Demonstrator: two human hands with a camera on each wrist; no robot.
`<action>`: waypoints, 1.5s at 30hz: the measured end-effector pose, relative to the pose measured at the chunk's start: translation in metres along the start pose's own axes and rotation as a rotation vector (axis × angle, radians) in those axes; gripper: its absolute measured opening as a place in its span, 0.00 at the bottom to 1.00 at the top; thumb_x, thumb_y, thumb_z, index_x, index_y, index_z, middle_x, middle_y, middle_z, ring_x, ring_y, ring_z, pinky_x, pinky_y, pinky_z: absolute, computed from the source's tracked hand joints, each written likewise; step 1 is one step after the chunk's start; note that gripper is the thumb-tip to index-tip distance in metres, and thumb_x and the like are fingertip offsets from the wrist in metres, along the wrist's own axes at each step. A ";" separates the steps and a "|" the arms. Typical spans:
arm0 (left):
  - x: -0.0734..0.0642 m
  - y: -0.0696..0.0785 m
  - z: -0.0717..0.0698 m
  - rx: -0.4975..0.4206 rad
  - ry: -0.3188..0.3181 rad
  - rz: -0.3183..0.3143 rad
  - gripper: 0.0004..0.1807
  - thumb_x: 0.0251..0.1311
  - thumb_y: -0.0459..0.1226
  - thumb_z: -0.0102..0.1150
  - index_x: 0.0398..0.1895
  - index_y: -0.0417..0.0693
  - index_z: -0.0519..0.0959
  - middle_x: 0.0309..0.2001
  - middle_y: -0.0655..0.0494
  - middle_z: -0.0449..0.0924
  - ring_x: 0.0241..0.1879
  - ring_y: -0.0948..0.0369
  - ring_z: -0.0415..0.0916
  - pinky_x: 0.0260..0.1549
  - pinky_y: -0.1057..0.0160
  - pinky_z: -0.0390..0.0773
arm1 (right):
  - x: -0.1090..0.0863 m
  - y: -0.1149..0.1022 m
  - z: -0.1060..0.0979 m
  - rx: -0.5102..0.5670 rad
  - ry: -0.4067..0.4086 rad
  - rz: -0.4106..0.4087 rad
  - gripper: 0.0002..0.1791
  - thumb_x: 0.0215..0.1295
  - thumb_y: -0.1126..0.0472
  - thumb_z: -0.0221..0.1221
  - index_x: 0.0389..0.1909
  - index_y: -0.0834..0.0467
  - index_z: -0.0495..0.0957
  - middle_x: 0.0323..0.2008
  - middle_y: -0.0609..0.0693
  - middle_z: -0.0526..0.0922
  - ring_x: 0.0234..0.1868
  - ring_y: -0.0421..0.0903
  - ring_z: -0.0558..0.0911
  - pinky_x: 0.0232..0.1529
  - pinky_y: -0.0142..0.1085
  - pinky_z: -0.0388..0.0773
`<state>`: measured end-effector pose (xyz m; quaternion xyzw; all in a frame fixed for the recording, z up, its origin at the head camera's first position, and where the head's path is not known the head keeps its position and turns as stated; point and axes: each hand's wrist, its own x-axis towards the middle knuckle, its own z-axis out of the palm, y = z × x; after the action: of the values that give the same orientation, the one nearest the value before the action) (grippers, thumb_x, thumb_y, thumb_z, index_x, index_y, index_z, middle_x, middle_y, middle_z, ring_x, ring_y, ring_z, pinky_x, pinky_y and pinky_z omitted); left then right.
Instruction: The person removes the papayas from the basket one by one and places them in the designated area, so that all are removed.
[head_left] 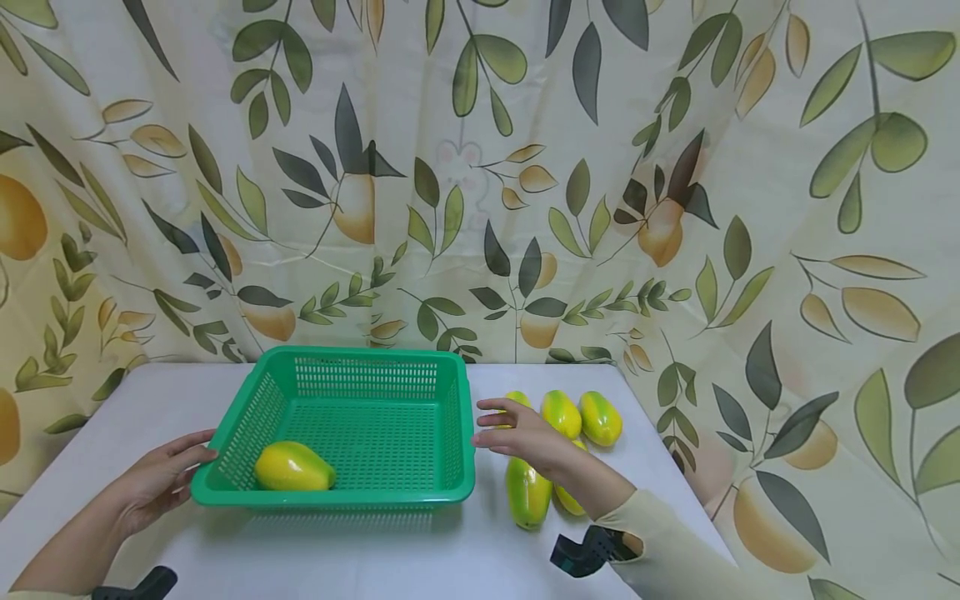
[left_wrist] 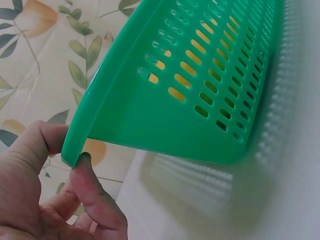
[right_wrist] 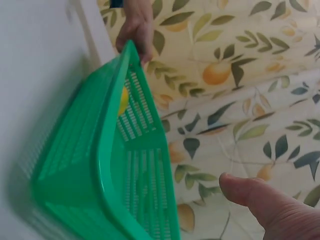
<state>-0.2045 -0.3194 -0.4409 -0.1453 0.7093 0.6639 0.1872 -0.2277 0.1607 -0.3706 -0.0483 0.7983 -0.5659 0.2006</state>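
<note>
A green plastic basket (head_left: 333, 498) with slotted walls stands on the table, one yellow-green papaya (head_left: 294, 467) lying in its near left corner. My left hand (head_left: 159, 482) pinches the basket's left rim; in the left wrist view the thumb and a finger (left_wrist: 97, 195) close on the rim's corner from either side. Just off the right wall, my right hand (head_left: 521, 433) is held with fingers loosely extended towards the basket. Its thumb (right_wrist: 255, 197) shows apart from the rim in the right wrist view. Several more papayas (head_left: 528, 493) lie under and behind the right hand, partly hidden by it.
A white-covered table (head_left: 360, 558) carries everything, its back edge just behind the basket. A curtain with leaf and fruit prints (head_left: 465, 208) hangs behind and along the sides. Both wrists wear a black strap device (head_left: 588, 552).
</note>
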 end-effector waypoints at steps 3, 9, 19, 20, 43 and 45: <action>0.000 -0.001 0.000 -0.008 0.001 -0.003 0.41 0.56 0.43 0.57 0.68 0.41 0.48 0.35 0.64 0.74 0.36 0.61 0.71 0.34 0.63 0.75 | 0.007 -0.002 0.013 -0.028 -0.009 -0.022 0.37 0.50 0.53 0.66 0.61 0.55 0.62 0.55 0.56 0.69 0.52 0.50 0.71 0.51 0.47 0.70; 0.000 -0.003 0.001 -0.013 0.004 0.001 0.41 0.56 0.43 0.57 0.68 0.40 0.48 0.35 0.64 0.74 0.36 0.61 0.71 0.34 0.63 0.75 | 0.022 -0.001 0.037 -0.052 -0.040 -0.077 0.39 0.47 0.52 0.68 0.61 0.53 0.62 0.54 0.53 0.70 0.54 0.52 0.70 0.51 0.49 0.70; -0.001 -0.005 0.002 -0.043 0.006 0.005 0.42 0.56 0.42 0.57 0.68 0.40 0.47 0.35 0.64 0.74 0.36 0.61 0.72 0.36 0.63 0.77 | 0.037 0.000 0.077 -0.011 -0.043 -0.104 0.36 0.47 0.55 0.68 0.59 0.53 0.66 0.53 0.54 0.72 0.51 0.52 0.72 0.49 0.49 0.71; -0.001 -0.005 0.002 -0.045 0.007 0.006 0.42 0.56 0.42 0.57 0.68 0.40 0.47 0.36 0.64 0.74 0.36 0.61 0.72 0.36 0.63 0.77 | 0.037 0.001 0.080 -0.009 -0.037 -0.107 0.35 0.47 0.55 0.68 0.58 0.53 0.66 0.52 0.54 0.72 0.50 0.51 0.73 0.48 0.49 0.71; 0.001 -0.005 0.003 -0.053 0.010 0.009 0.43 0.56 0.43 0.58 0.69 0.41 0.45 0.37 0.63 0.74 0.37 0.61 0.72 0.37 0.63 0.77 | 0.063 0.009 0.137 -0.004 -0.014 -0.124 0.35 0.43 0.54 0.70 0.55 0.52 0.69 0.47 0.50 0.75 0.44 0.45 0.74 0.42 0.43 0.74; 0.001 -0.004 0.003 -0.037 0.000 0.020 0.43 0.57 0.43 0.57 0.69 0.40 0.44 0.38 0.62 0.73 0.37 0.61 0.71 0.38 0.63 0.77 | 0.066 0.008 0.141 -0.009 -0.014 -0.123 0.34 0.42 0.53 0.70 0.54 0.50 0.70 0.47 0.49 0.75 0.44 0.46 0.73 0.41 0.43 0.73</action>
<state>-0.2033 -0.3163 -0.4456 -0.1416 0.6984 0.6786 0.1779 -0.2341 0.0187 -0.4346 -0.1021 0.7950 -0.5731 0.1709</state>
